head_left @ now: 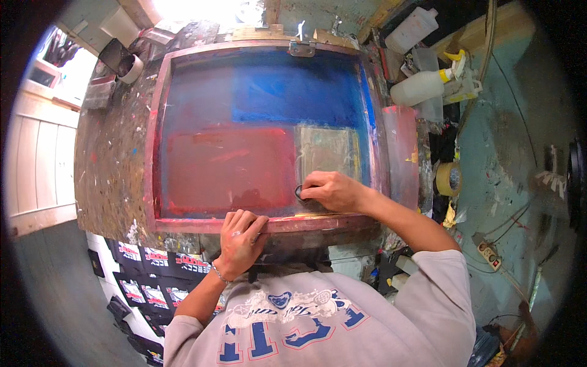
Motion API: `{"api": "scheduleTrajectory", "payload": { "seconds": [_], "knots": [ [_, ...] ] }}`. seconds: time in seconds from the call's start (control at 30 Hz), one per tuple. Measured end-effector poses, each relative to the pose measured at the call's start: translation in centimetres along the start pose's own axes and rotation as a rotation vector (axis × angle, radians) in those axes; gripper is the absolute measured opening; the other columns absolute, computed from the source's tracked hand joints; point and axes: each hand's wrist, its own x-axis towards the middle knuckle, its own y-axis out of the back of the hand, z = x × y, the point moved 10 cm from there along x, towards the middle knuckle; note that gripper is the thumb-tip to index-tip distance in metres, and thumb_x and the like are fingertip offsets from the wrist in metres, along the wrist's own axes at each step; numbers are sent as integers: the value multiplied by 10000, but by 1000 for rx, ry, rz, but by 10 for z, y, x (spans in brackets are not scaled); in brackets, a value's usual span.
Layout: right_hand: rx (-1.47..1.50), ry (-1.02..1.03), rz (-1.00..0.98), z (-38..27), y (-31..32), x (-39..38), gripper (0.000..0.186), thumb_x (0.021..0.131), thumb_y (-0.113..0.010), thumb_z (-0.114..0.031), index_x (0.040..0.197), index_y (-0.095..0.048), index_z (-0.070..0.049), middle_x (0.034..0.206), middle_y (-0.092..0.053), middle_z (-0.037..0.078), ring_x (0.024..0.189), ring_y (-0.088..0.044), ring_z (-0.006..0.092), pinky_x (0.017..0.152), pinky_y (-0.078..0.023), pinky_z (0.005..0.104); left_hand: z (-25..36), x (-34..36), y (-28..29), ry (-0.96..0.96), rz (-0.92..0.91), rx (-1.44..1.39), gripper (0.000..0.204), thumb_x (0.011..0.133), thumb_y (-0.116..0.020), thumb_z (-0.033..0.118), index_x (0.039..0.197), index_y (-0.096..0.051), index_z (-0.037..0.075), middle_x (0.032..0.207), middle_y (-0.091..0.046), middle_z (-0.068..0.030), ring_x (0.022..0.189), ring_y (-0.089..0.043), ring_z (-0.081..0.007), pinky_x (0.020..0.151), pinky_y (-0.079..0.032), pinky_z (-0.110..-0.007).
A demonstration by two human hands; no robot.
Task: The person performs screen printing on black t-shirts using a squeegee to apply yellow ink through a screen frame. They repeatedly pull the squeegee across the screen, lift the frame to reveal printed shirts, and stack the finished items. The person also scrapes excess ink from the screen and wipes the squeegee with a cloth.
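Red and blue ink stain the mesh of the wooden-framed printing screen (263,131) lying flat before you. Your left hand (239,235), at about six o'clock on the frame, has its fingers together and curled over the near rail; I judge you should keep that pressure firm so the frame cannot skid. Your right hand (330,191), at about five o'clock inside the frame, is pinched shut on a small dark object (298,192), too hidden to identify, pressed to the mesh below the pale grey patch (327,150). Work it in short, light strokes, since mesh probably tears under a hard point. The paint-spattered workbench (113,159) carries the screen, with a black-and-white cup (128,66) at ten o'clock. To the right stand a white spray bottle (425,85) at two o'clock and a roll of yellowish tape (448,178) at three o'clock, against a scuffed teal wall (513,140). Printed dark shirts (147,275) lie below the bench at seven o'clock.
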Motion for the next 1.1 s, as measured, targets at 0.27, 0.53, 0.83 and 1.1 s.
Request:
{"api": "scheduleTrajectory", "payload": {
  "seconds": [0.27,0.53,0.83,1.1],
  "knots": [
    [117,-99,-191,-3,-9,-1,284,747,-641,52,995,-712,-67,958,-670,134,935,-674,335,807,-568,408,0,3,-3,-31,1,0,402,681,-822,69,1058,-683,76,884,-571,-61,856,-565,-271,784,-434,-403],
    [-182,-56,-106,11,-5,2,183,762,-586,-62,912,-683,-98,906,-633,108,871,-634,344,765,-538,462,-2,-5,4,-71,110,29,193,756,-760,143,909,-646,119,851,-540,-89,814,-559,-299,732,-439,-438],
    [38,-461,-126,-5,11,-6,223,783,-750,-115,999,-782,-66,1116,-711,112,1005,-711,316,887,-574,401,-10,-18,-10,-36,112,54,225,818,-727,182,1010,-666,81,916,-583,-46,899,-595,-233,792,-452,-375],
    [-174,-523,-248,-11,10,-3,235,787,-775,-105,1003,-722,-29,1133,-698,140,988,-705,336,869,-570,422,-8,-13,-13,-20,112,64,204,778,-710,134,959,-645,65,958,-574,-68,965,-574,-232,851,-443,-358]
  ]
}}
